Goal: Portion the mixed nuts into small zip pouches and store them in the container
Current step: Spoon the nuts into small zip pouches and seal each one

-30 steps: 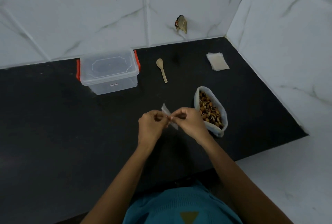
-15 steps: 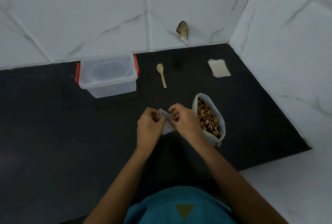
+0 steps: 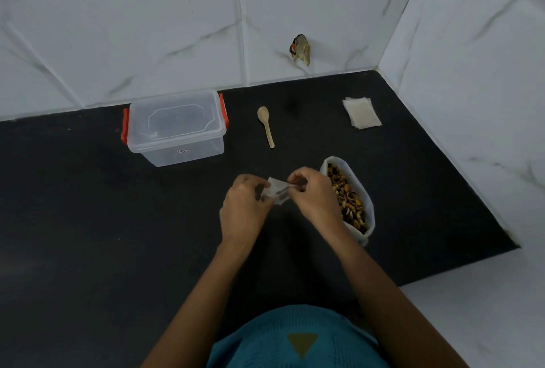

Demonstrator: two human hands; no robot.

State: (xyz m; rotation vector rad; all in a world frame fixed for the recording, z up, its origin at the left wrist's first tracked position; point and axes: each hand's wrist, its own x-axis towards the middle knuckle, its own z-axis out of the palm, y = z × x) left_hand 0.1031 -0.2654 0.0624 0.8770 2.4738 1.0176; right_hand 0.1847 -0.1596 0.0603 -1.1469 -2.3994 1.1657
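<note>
Black countertop (image 3: 88, 249) | white marbled wall tiles (image 3: 147, 28) | left hand (image 3: 244, 211) and right hand (image 3: 314, 199) pinch zip pouch (image 3: 276, 193)

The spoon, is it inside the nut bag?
No, the spoon lies flat on the black counter, behind the nut bag and clearly apart from it.

Left hand (image 3: 244, 205) and right hand (image 3: 312, 193) sat close together, curled fingers pinched zip pouch (image 3: 277, 190) between them; bare forearms angled inward.
</note>
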